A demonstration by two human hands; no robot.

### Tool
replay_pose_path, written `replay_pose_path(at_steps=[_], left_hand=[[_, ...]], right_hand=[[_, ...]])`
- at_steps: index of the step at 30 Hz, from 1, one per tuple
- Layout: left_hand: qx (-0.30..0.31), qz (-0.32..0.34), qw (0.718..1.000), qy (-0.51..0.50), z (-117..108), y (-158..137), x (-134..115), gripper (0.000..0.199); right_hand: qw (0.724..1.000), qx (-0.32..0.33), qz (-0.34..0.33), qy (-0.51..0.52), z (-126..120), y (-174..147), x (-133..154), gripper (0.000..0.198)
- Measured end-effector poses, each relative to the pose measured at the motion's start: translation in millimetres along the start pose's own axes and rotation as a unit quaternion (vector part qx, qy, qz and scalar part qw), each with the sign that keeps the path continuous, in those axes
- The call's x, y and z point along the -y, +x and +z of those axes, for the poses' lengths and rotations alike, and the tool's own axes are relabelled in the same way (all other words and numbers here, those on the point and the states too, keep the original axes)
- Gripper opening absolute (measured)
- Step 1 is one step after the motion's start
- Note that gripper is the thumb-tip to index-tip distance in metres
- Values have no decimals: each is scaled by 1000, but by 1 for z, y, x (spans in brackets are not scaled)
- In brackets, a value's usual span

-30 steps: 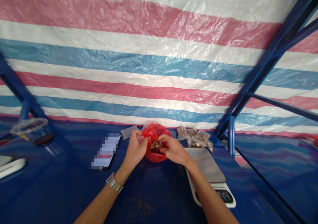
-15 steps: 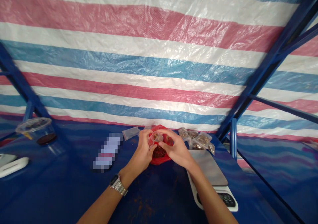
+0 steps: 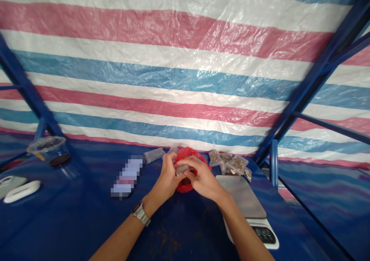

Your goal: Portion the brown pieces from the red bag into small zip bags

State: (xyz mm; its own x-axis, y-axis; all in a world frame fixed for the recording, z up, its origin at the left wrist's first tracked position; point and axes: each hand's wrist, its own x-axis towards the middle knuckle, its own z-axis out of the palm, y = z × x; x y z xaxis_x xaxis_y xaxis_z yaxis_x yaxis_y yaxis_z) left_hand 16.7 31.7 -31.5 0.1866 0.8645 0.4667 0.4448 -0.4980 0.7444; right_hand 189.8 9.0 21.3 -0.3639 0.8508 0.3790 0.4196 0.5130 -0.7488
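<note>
A small clear plastic bag (image 3: 181, 169) is pinched between my two hands, low over an open red plastic bag (image 3: 187, 152). My left hand (image 3: 168, 177) grips the small bag's left side, thumb below and fingers above. From the right, my right hand (image 3: 204, 177) closes on its other side, fingers curled over the top. Some dark brown-red bits show in the red bag below the hands, but most of its contents are hidden. What is inside the small bag is hard to make out.
Right of the hands are a flat kitchen scale (image 3: 243, 197) and several filled clear bags (image 3: 237, 163). To the left lie a flat clear bag (image 3: 154, 155), a blurred phone (image 3: 127, 176), a plastic cup with dark liquid (image 3: 49, 151) and a white oblong object (image 3: 22, 191).
My right fingers have moved down and left over the small bag. Its mouth looked round and wide before; it now appears flatter and more covered. The view has shifted slightly.
</note>
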Motion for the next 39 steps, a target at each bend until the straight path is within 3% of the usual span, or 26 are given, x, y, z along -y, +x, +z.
replay_pose_path(at_steps=[3,6,9,12,14,16,18,21,26,31,36,39], left_hand=[[56,-71,995,46,-7,3,-9,30],[88,-71,991,70,-10,5,-14,22],[83,-58,990,102,-11,6,-12,20],[47,-57,985,159,-16,4,-11,23],[25,-82,975,207,-20,1,-14,30],[38,-142,962,229,-24,-3,-20,40],[83,-194,956,203,-24,-6,-25,48],[118,-221,959,136,-21,-7,-26,39],[58,-225,972,27,-12,-1,-10,30],[-12,-248,968,-33,-9,4,-4,28],[12,-251,967,-40,-15,4,-7,30],[38,-265,963,-35,-19,4,-6,30]], right_hand=[[999,-1,-14,-48,-1,-1,5,53],[995,-3,-17,-97,1,-2,8,59],[991,-20,-46,-121,3,-1,8,52],[986,-89,-66,-122,-3,0,5,44],[981,-123,-47,-142,-11,-1,2,43],[977,-95,-12,-189,-16,-2,-4,41],[968,-40,23,-246,-17,-3,-11,41],[949,-1,59,-310,-8,-1,-22,46],[937,6,72,-341,1,4,-34,50],[953,72,20,-293,-9,0,-32,48],[954,24,53,-293,-6,-1,-30,55],[960,43,65,-269,-4,-2,-31,53]])
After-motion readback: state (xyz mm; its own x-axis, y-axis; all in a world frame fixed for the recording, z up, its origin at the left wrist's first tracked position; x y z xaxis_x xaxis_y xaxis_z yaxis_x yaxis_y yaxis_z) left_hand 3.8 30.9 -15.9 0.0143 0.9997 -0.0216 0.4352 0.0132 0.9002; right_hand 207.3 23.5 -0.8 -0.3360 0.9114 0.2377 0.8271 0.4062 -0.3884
